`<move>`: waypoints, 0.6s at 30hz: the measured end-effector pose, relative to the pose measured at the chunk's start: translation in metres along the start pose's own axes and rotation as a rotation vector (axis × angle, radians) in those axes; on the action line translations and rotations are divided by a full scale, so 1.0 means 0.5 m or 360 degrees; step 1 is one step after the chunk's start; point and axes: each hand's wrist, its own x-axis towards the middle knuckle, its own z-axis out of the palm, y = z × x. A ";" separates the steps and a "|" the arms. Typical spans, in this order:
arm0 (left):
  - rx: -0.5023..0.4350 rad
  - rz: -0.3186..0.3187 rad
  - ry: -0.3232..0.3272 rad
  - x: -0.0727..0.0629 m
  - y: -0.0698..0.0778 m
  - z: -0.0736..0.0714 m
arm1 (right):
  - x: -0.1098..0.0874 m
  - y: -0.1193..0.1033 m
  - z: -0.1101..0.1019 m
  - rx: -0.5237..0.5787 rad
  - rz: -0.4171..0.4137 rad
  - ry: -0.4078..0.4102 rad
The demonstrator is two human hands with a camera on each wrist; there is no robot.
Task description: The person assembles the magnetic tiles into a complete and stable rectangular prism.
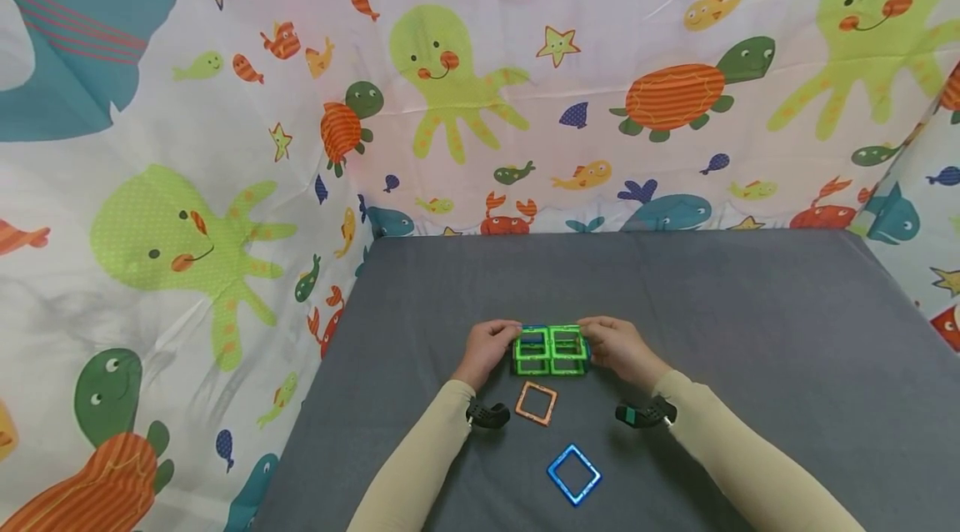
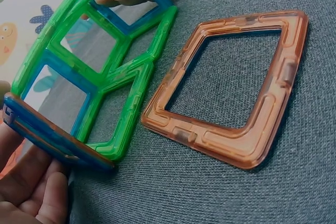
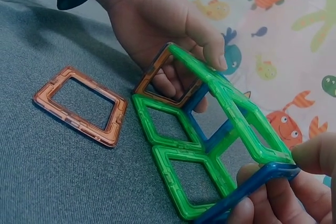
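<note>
A box of square magnetic tile frames point(image 1: 551, 351), mostly green with some blue, is held between both hands over the grey cloth. My left hand point(image 1: 486, 351) grips its left end, where an orange frame point(image 3: 152, 69) stands upright against the fingers. At the right end, a blue frame point(image 3: 247, 187) is pinched between the thumb and fingers of my right hand point(image 1: 622, 351). Two green frames point(image 3: 168, 148) side by side form the bottom, and blue and green ones the back. The near side shows openings. A loose orange square frame point(image 2: 226, 148) lies just in front of the box.
Closer to the person, a loose blue square frame point(image 1: 587, 461) lies flat, turned on its corner. Grey cloth point(image 1: 750, 307) covers the table. A curtain point(image 1: 495, 182) printed with sea animals hangs behind it and along both sides. Each wrist wears a black band.
</note>
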 end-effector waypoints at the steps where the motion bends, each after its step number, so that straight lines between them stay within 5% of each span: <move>1: 0.0008 0.0004 -0.0009 0.000 0.000 0.000 | -0.001 0.000 0.000 0.0006 0.0004 -0.0004; 9: 0.0223 -0.0055 -0.0126 0.001 0.036 0.016 | -0.004 0.002 0.001 -0.0021 0.0018 -0.0004; 18: 0.0411 -0.0120 -0.0109 0.009 0.059 0.035 | 0.002 0.009 -0.002 -0.0021 0.0023 0.0023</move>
